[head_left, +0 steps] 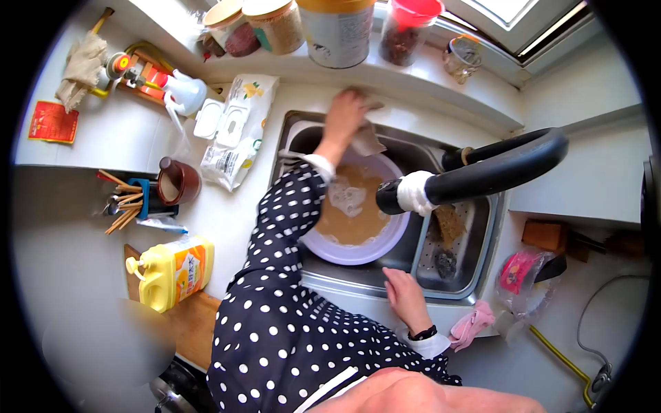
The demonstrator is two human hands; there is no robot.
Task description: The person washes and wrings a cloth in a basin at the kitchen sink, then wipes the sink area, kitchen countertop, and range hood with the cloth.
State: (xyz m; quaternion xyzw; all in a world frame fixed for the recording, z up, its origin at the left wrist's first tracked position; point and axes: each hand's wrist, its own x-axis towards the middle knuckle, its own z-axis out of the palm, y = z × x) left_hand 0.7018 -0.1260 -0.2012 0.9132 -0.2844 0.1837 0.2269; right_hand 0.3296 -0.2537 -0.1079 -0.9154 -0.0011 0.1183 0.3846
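My left hand (345,118) reaches to the counter behind the sink and presses on a greyish-beige cloth (368,140), which hangs down over the sink's back rim. Below it, a lavender basin (353,255) of cloudy brown water with foam sits in the steel sink (330,275). Near the sink's front edge, my right hand (404,294) is held with the thumb apart from the fingers and nothing in it. The black faucet (496,175), wrapped in white near its spout, arches over the basin's right side.
A wipes pack (237,131), brown mug (180,182) and yellow jug (175,272) stand left. Jars (275,29) and a large can (336,34) line the back ledge. The right drain tray holds a sponge (449,226) and a scrubber (445,263); a pink cloth (471,323) lies at front right.
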